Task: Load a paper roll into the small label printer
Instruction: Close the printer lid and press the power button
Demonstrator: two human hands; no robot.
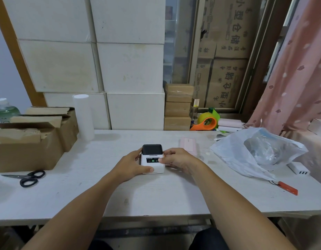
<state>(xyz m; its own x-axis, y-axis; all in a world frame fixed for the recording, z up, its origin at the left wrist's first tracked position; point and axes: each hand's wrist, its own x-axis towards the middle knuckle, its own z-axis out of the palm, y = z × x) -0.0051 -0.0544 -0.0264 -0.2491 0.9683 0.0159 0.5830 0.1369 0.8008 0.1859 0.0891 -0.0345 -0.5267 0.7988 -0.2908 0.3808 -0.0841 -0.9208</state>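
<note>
A small white label printer (152,157) with a dark lid and a lit green light sits on the white table (156,195) in the middle. Its lid is down. My left hand (132,165) grips the printer's left side, thumb on the front corner. Against the printer's right side rests my right hand (176,158), its thumb on the front panel. A tall white stack of paper rolls (83,117) stands upright at the back left, apart from both hands. No loose roll shows near the printer.
Open cardboard boxes (29,138) and black scissors (28,177) lie at the left. A pink flat case (189,146) lies just right of the printer. A plastic bag (255,152), a white charger (298,168), an orange tag (287,188) and an orange tape dispenser (207,123) are at the right.
</note>
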